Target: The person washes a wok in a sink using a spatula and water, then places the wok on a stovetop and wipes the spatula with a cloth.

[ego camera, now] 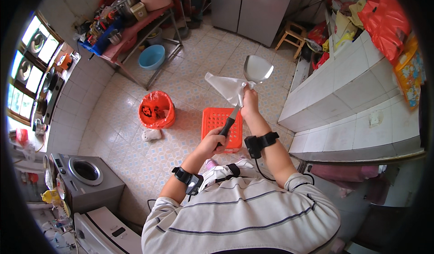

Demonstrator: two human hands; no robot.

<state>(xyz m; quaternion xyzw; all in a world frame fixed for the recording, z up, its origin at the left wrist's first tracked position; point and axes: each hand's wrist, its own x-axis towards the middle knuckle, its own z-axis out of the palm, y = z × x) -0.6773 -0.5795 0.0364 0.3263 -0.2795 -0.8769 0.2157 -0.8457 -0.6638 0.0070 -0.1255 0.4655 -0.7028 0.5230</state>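
Observation:
My left hand [214,142] is closed around the black handle of a metal spatula [258,69], a wok turner with a wide shiny blade. The tool slants up and to the right, away from my body. My right hand [250,99] grips a white tissue or thin cloth [225,86], folded against the shaft just below the blade. Part of the cloth hangs out to the left in a pointed flap. Beneath the handle stands an orange plastic stool [217,118] with a perforated seat.
A bin with a red bag [157,110] stands left of the stool, a white object [151,135] beside it. Farther off are a blue basin [152,56], a loaded red table [135,30], a refrigerator [254,13] and a wooden stool [291,37]. A washing machine [88,176] stands lower left.

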